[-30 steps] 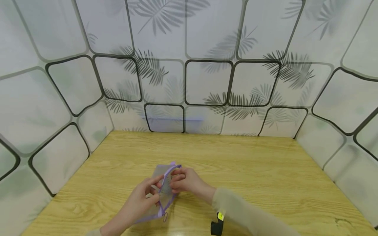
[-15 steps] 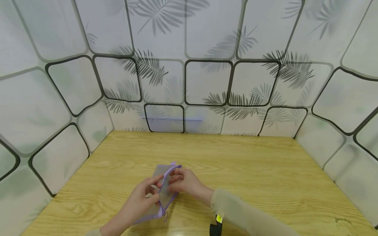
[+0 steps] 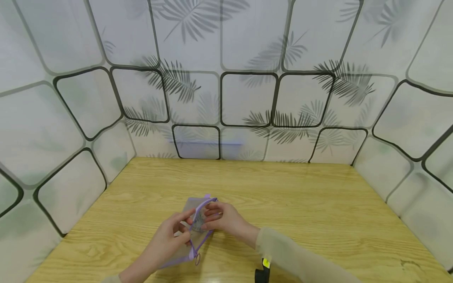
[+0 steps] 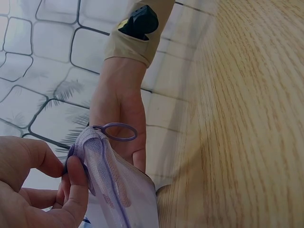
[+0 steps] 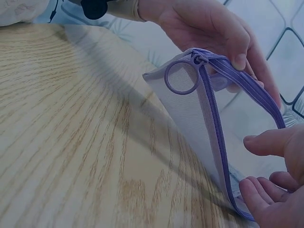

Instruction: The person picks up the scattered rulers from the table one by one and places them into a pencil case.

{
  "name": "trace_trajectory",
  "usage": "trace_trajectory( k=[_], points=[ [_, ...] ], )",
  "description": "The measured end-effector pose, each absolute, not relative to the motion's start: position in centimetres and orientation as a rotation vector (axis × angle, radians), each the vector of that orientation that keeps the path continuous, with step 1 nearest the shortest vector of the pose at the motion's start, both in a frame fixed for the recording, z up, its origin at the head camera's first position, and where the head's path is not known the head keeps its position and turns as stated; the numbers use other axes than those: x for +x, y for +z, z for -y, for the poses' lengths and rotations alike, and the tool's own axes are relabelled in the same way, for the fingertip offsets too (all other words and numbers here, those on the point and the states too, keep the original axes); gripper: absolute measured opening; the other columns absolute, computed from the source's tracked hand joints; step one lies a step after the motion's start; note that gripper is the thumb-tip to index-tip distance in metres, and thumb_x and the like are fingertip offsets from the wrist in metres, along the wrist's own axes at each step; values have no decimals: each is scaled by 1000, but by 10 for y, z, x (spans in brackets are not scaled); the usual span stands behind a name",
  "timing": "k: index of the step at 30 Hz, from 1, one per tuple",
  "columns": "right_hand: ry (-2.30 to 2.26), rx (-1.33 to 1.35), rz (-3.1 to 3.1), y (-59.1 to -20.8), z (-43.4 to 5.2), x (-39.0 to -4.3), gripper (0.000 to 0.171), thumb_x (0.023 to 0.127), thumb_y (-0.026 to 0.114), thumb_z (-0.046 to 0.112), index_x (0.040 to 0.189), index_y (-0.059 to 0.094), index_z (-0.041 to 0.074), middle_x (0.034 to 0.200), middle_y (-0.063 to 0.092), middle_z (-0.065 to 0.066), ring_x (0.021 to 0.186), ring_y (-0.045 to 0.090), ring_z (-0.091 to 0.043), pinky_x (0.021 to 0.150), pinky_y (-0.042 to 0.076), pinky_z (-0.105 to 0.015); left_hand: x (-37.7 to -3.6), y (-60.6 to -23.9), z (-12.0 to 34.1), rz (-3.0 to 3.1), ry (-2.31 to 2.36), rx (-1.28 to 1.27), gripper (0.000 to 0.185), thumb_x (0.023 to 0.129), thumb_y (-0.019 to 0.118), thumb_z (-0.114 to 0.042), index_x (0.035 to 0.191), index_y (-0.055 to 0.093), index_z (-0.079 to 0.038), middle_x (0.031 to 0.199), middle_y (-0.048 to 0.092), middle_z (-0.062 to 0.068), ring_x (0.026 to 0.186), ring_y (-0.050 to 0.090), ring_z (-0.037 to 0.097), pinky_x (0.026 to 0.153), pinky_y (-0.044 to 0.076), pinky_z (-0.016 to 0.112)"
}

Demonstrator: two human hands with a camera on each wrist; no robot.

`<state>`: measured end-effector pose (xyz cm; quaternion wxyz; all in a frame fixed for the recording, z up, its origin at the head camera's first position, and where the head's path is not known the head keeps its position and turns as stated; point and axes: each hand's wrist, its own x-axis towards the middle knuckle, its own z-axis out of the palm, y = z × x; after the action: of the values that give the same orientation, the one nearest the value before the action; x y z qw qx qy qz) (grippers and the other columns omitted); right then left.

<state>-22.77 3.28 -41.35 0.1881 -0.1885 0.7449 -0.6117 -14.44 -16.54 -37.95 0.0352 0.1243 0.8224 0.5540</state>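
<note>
A mesh pouch (image 3: 191,203) with purple zipper edging lies on the table, its mouth held apart. My left hand (image 3: 170,237) pinches one side of the opening between thumb and fingers, as the left wrist view also shows. A purple ring pull (image 5: 182,93) hangs from the zipper's near corner. My right hand (image 3: 230,220) is at the mouth, fingers loosely bent and thumb apart from them, with nothing seen between them in the right wrist view. Through the mouth shows a greyish, patterned, see-through thing (image 3: 199,225), partly hidden by my fingers and the pouch edge.
The wooden table (image 3: 301,196) is bordered at the back and both sides by pale curtains (image 3: 247,98) with leaf and grid prints. A black camera mount with a yellow patch (image 3: 262,275) sits at the right sleeve.
My right hand's fingers have shifted slightly at the pouch mouth, and more of the greyish thing inside shows. The left hand and pouch stay nearly in place.
</note>
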Motion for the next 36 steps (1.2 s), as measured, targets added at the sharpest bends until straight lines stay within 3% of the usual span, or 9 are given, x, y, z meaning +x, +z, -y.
trace_trajectory(
  k=[11,26,36],
  points=[
    [-1711,-537,-2139,-412,-44,-227,61,84,75,7,139,51,-3,128,62,-22,111,66,-31,86,61,-35,-145,-379,164,-2521,1709,382,62,83,56,6,143,42,11,113,51,23,76,57,5,64,60,28],
    [-1669,-624,-2240,-406,-65,-219,60,83,74,6,137,49,-6,128,58,-25,111,63,-34,84,61,-33,-146,-383,163,-2474,1726,434,61,83,56,7,142,42,12,113,51,24,76,57,5,63,59,23],
    [-1653,-694,-2320,-399,-85,-212,56,87,71,8,138,49,-4,124,59,-24,110,63,-34,87,60,-34,-152,-391,159,-2454,1710,596,60,78,55,9,137,45,17,109,54,25,73,56,2,60,58,21]
  ],
)
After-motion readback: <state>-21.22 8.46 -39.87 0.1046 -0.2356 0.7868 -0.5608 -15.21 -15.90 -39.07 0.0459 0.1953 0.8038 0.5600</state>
